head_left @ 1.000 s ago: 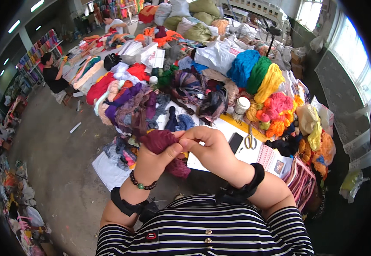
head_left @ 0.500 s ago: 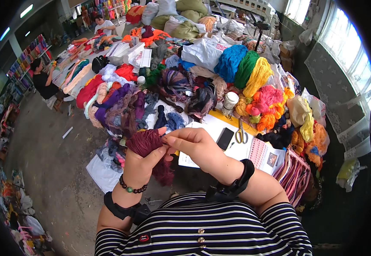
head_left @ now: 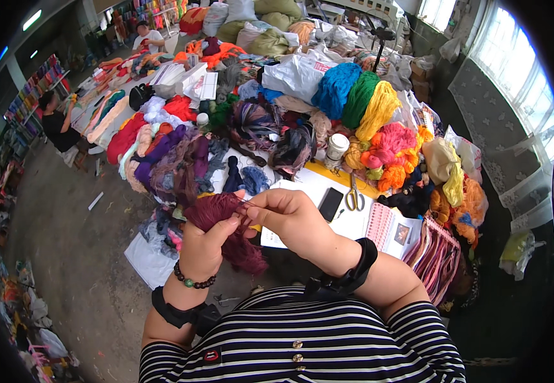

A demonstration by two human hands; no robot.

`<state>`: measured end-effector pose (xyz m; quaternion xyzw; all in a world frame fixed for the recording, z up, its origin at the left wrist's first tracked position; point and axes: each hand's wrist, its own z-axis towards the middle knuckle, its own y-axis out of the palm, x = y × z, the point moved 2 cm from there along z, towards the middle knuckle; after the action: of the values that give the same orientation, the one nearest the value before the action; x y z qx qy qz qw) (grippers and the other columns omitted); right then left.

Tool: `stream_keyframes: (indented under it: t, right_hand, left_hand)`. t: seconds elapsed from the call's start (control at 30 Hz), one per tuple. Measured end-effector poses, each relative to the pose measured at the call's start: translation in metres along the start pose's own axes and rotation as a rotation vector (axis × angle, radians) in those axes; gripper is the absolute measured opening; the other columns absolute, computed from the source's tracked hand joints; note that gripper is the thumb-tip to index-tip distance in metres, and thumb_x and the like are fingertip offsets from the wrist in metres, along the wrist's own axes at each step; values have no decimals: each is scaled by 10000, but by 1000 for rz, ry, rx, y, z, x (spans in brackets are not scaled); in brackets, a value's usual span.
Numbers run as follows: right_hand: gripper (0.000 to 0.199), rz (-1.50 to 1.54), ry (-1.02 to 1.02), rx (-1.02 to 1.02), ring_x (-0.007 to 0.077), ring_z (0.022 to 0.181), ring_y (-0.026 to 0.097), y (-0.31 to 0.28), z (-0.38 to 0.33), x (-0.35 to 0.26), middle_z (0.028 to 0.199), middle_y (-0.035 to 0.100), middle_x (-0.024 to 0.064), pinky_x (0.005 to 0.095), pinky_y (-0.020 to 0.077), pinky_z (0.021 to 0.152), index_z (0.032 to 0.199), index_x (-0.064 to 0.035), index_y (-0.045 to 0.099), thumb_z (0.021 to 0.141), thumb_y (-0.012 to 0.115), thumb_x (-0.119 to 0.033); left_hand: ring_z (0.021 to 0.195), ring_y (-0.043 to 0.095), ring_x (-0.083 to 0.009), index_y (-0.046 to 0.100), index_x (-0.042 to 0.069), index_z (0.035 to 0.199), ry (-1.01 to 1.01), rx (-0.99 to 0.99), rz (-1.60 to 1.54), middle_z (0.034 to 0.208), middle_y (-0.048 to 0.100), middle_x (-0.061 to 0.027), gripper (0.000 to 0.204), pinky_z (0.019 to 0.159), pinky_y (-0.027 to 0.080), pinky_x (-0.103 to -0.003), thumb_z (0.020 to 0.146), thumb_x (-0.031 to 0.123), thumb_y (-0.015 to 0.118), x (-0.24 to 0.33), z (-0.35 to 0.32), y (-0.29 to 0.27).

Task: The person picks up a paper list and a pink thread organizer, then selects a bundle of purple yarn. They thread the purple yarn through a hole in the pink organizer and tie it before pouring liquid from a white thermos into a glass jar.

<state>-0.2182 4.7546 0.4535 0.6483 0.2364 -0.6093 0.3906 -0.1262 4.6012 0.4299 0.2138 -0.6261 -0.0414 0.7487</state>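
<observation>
My left hand (head_left: 204, 246) is closed around a maroon skein of yarn (head_left: 210, 212), its thumb pressed across the strands. A fuzzy tail of the same yarn hangs below the palm. At the skein's right edge, the thumb and fingers of my right hand (head_left: 293, 220) pinch a thin strand; its exact end is too small to make out. Beyond the hands, on the table, lie a dark navy hank (head_left: 233, 175) and a blue-grey hank (head_left: 254, 180). White paper sheets (head_left: 283, 237) lie partly under my right hand.
A black phone (head_left: 331, 204), scissors (head_left: 354, 196) and a pink-edged sample card (head_left: 379, 221) lie to the right. A white jar (head_left: 337, 148) stands behind them. Colourful yarn heaps (head_left: 360, 96) cover the table. Two people (head_left: 60, 124) (head_left: 149, 39) sit at the far left.
My view has shifted slightly, so the table appears a little further left. The maroon skein has tilted and its strands look looser; my right fingers still pinch at its edge.
</observation>
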Motion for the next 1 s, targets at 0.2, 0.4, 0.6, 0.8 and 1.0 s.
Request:
stream_keyframes:
  t: [0.2, 0.4, 0.6, 0.8, 1.0]
  right_hand:
    - [156, -3, -5, -2, 157, 873, 696, -4, 1, 1, 982, 729, 93, 289, 548, 836, 1071, 63, 696, 1027, 605, -56]
    - [134, -32, 45, 21, 160, 870, 699, -3, 1, 3, 953, 729, 95, 294, 545, 835, 1052, 55, 699, 1013, 615, -42]
    - [99, 70, 57, 65, 174, 866, 702, -2, 1, 5, 932, 731, 93, 311, 544, 837, 1007, 41, 702, 984, 646, -38]
    - [107, 218, 38, 80, 192, 852, 706, -1, 2, 12, 926, 727, 89, 324, 550, 842, 1028, 26, 695, 976, 656, -58]
    - [142, 799, 98, -17, 125, 815, 659, -25, 9, 16, 911, 707, 12, 260, 496, 775, 1063, -28, 692, 985, 666, -144]
  left_hand:
    - [1006, 686, -172, 631, -54, 1273, 61, 14, 34, 1092, 726, -88, 345, 948, 522, -348, 943, 44, 645, 1, 2, 0]
    - [932, 684, -139, 715, 0, 1115, 55, 58, 136, 1031, 738, -58, 178, 860, 533, -304, 968, 94, 678, -1, 4, 2]
    - [862, 677, -119, 721, 2, 1043, 123, 64, 187, 958, 736, -53, 144, 819, 533, -282, 1000, 110, 635, 0, 3, 4]
    - [866, 692, -145, 687, -2, 1067, 80, 75, 138, 930, 736, -77, 178, 812, 546, -300, 1033, 132, 575, -6, 1, 4]
    - [890, 723, -201, 636, -20, 1209, 65, 64, -153, 908, 749, -136, 238, 869, 554, -343, 1014, 100, 572, -1, 0, -11]
